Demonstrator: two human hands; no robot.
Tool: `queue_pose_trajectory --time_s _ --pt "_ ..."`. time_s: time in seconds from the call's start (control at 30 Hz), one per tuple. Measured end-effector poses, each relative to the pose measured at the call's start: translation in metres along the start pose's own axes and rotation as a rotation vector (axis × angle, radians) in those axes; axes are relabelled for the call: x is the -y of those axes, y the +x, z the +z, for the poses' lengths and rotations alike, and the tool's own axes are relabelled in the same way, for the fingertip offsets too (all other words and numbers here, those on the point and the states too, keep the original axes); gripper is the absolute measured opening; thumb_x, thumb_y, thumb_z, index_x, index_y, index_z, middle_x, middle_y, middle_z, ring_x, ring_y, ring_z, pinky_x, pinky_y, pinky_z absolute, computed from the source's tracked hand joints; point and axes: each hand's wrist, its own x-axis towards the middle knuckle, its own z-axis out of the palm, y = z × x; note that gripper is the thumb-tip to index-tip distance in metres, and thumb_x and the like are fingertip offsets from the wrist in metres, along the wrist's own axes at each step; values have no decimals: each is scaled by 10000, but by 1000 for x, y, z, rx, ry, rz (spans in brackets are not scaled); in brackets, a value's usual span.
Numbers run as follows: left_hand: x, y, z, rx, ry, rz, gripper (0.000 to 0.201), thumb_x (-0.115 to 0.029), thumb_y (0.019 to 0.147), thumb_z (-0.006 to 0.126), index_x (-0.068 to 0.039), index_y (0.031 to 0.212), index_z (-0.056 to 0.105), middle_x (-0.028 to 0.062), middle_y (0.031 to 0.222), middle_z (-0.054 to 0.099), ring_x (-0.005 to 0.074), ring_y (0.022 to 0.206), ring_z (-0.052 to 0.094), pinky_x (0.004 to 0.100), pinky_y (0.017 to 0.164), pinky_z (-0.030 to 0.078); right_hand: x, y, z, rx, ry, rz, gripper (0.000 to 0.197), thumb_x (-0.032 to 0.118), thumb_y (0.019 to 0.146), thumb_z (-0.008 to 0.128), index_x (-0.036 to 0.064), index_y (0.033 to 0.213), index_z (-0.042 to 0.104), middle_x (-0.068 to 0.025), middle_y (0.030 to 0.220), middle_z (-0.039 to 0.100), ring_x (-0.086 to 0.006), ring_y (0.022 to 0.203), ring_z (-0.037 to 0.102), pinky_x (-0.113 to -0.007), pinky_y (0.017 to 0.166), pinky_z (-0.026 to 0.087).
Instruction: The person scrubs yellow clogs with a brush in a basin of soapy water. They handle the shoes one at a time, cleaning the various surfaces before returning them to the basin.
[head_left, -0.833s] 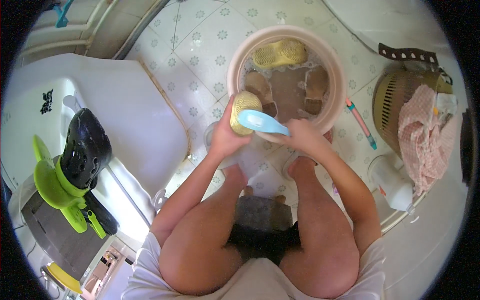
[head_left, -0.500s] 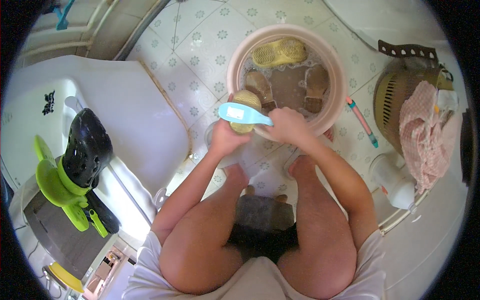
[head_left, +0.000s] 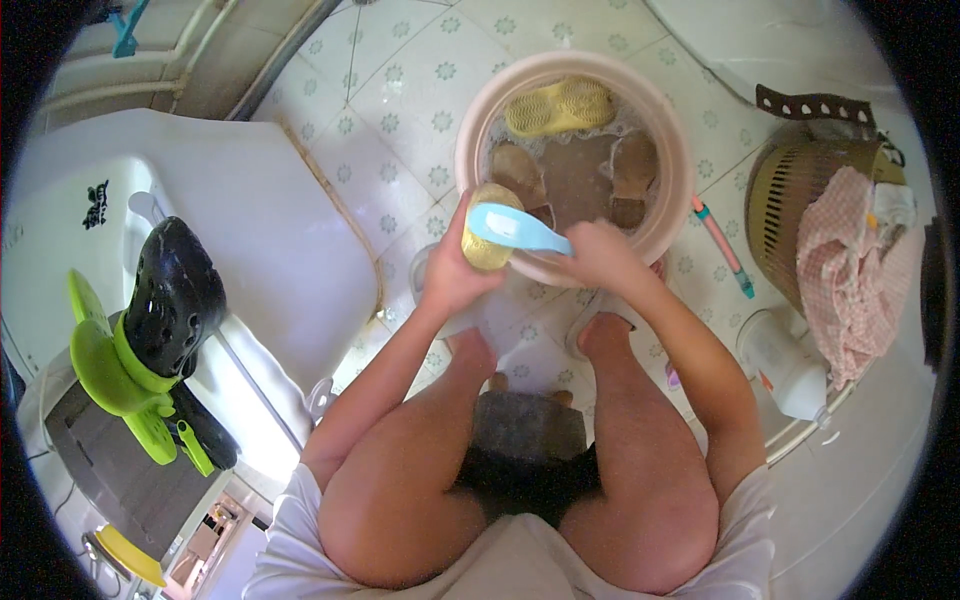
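My left hand (head_left: 455, 278) grips a yellow shoe (head_left: 487, 259), its textured sole turned up, at the near left rim of a pink basin (head_left: 681, 170). In my right hand (head_left: 604, 258) is a light blue scrubbing brush (head_left: 522, 230), laid across the shoe's sole; its bristles are hidden underneath. Murky, foamy water fills the basin. Another yellow shoe (head_left: 560, 107) floats sole up at the far side. Two brownish shoes (head_left: 518, 172) lie partly under water, one at the left and one at the right.
Black clogs with green straps (head_left: 175, 295) rest by the white sink (head_left: 250, 190) at left. At right are a brown basket (head_left: 775, 215) with a pink checked cloth (head_left: 848, 265), a white bottle (head_left: 782, 362) and a pink-and-teal stick (head_left: 722, 245) on the tiles.
The brush has shifted to the right and slightly down across the sole, along with my right hand. My left hand and the shoe have hardly moved.
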Motion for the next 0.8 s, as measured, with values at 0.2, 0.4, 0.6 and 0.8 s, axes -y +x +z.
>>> queue_pose_trajectory --time_s 0.2,0.4,0.6,0.8 --pt "6 0 6 -50 51 66 1150 -163 634 829 -135 1615 228 157 1368 628 293 1234 638 379 1012 520 -25 -25 7 -7 85 40 343 303 842 687 -14 959 743 -252 865 707 -414 842 706 -482 761 559" --pt "15 2 2 17 75 -67 1131 -184 628 837 -134 1601 263 158 1348 639 301 1208 651 383 1005 523 17 5 -2 -90 95 -55 423 407 882 694 -10 928 748 -255 876 719 -409 841 723 -505 776 567" --pt "1 -1 4 -71 29 37 1064 -175 636 832 -122 1566 318 150 1304 663 313 1194 657 393 992 529 -35 -22 10 44 207 51 286 249 832 671 -21 902 735 -264 854 695 -437 850 697 -499 781 556" --pt "8 0 3 23 48 -74 1135 -165 647 813 -132 1615 222 158 1342 642 311 1212 646 382 1005 523 20 20 -11 -108 147 -46 280 238 835 667 -21 913 736 -274 871 694 -442 847 691 -513 763 549"
